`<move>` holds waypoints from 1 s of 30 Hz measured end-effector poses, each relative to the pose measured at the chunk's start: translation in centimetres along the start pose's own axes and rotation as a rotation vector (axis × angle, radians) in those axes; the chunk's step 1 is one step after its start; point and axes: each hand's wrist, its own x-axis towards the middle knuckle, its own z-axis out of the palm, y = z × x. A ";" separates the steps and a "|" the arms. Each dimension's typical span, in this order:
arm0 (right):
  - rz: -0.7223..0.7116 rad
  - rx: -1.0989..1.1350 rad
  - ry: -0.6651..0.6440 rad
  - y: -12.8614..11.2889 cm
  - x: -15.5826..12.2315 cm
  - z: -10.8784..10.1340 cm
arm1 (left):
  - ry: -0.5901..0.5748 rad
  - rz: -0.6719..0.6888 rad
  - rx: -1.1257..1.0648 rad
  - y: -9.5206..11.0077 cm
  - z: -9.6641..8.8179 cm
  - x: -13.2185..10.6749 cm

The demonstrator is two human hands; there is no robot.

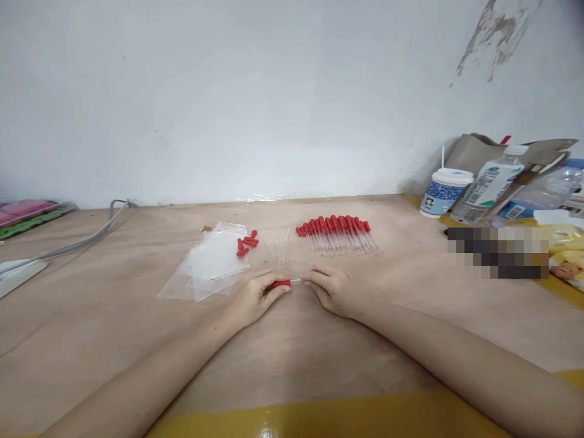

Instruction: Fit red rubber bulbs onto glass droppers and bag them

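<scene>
Between the thumb and fingers of my left hand is a red rubber dropper bulb. My right hand pinches a thin clear glass tube, whose left end meets the bulb; how far it sits inside I cannot tell. Just beyond my hands lie a few loose glass tubes. Several loose red bulbs rest on clear zip bags to the left. Behind my right hand, droppers with red bulbs lie side by side in a row.
A grey cable runs across the left side toward a white object. At the right stand a paper cup with a straw, a clear bottle and a grey bag. Yellow tape borders the brown-covered table's near edge.
</scene>
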 end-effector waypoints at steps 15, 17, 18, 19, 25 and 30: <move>-0.015 0.063 0.027 0.2 0.1 0.1 | -0.045 -0.219 -0.255 0.3 0.4 -0.1; -0.027 0.044 0.009 0.1 0.2 0.0 | -0.047 -0.205 -0.237 0.4 0.4 -0.1; -0.031 0.036 0.004 0.0 0.2 0.0 | -0.047 -0.197 -0.228 0.4 0.3 -0.1; -0.032 0.030 -0.001 0.0 0.2 0.1 | -0.048 -0.189 -0.222 0.5 0.3 -0.1; -0.022 0.018 -0.014 -0.4 0.5 0.2 | -0.049 -0.181 -0.213 0.4 0.4 -0.1; -0.002 0.040 -0.041 -0.6 0.7 0.5 | -0.056 -0.173 -0.195 0.4 0.4 -0.2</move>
